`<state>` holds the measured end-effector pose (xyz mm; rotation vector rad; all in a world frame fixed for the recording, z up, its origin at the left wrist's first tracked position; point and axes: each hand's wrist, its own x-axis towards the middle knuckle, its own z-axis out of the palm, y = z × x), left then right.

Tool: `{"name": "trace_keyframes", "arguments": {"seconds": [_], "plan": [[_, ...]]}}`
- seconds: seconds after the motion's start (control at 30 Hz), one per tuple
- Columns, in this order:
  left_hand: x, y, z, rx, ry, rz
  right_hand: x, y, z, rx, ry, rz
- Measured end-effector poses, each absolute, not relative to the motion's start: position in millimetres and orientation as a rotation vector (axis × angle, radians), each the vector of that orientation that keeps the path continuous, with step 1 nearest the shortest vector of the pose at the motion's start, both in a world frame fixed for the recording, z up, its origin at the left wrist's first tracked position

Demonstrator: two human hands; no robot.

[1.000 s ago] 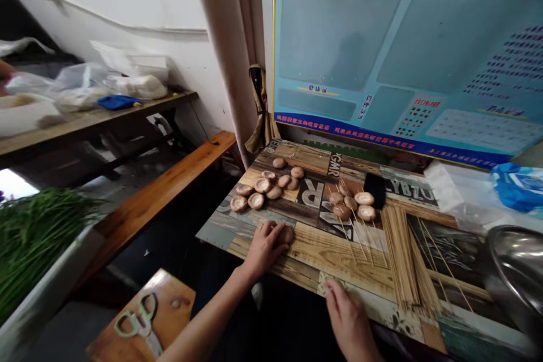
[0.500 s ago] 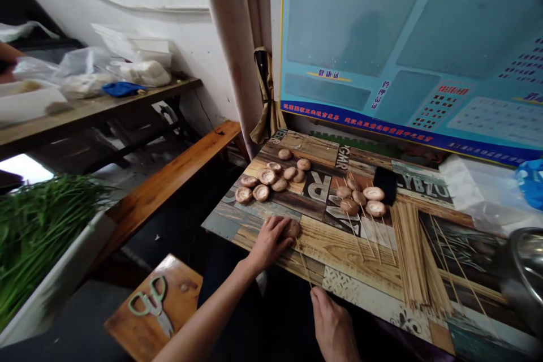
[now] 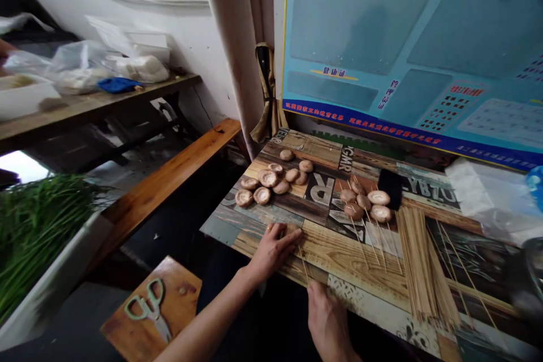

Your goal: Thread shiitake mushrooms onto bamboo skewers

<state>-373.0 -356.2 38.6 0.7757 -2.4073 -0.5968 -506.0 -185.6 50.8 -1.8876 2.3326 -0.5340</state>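
My left hand (image 3: 275, 250) presses a brown mushroom cap (image 3: 291, 229) to the patterned tabletop, its fingers curled over it and covering most of it. A thin wooden skewer (image 3: 304, 264) runs from that mushroom down to my right hand (image 3: 328, 317), which pinches its lower end at the table's near edge. Beyond my left hand lies a group of loose mushrooms (image 3: 268, 179), some with pale undersides up. To the right are mushrooms on skewers (image 3: 353, 211), lying together. A thick bundle of bare skewers (image 3: 418, 263) rests farther right.
A metal bowl (image 3: 528, 277) and clear plastic bags (image 3: 479, 198) stand at the table's right side. Green-handled scissors (image 3: 148, 306) lie on a wooden stool (image 3: 182, 294) at lower left. Long green leaves (image 3: 38, 237) fill a white box. A bench (image 3: 178, 172) runs behind.
My left fingers have bent further over the mushroom. My right hand has moved slightly up and left along with the skewer, closer to the mushroom. The view has shifted a little.
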Motion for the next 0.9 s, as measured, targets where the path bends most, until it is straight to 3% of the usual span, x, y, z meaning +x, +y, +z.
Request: {"name": "trace_keyframes", "arguments": {"seconds": [0.33, 0.5, 0.73, 0.83, 0.9], "plan": [[-375.0, -352.5, 37.9, 0.802, -2.405, -0.606, -508.4, -240.3, 76.4, -1.756, 2.316, -0.198], [-365.8, -372.3, 41.3, 0.842, -2.315, -0.651, -521.9, -236.8, 75.5, -1.843, 2.272, -0.322], [-346.9, -453.3, 65.0, 1.392, -2.169, -0.244, -533.8, -225.0, 60.2, -1.943, 2.301, -0.471], [-350.8, -455.7, 70.6, 1.27, -2.13, -0.402, -541.1, -216.5, 52.6, -1.97, 2.278, -0.569], [-357.4, -442.4, 68.6, 1.183, -2.023, -0.733, -547.3, -208.3, 48.0, -1.998, 2.247, -0.62]]}}
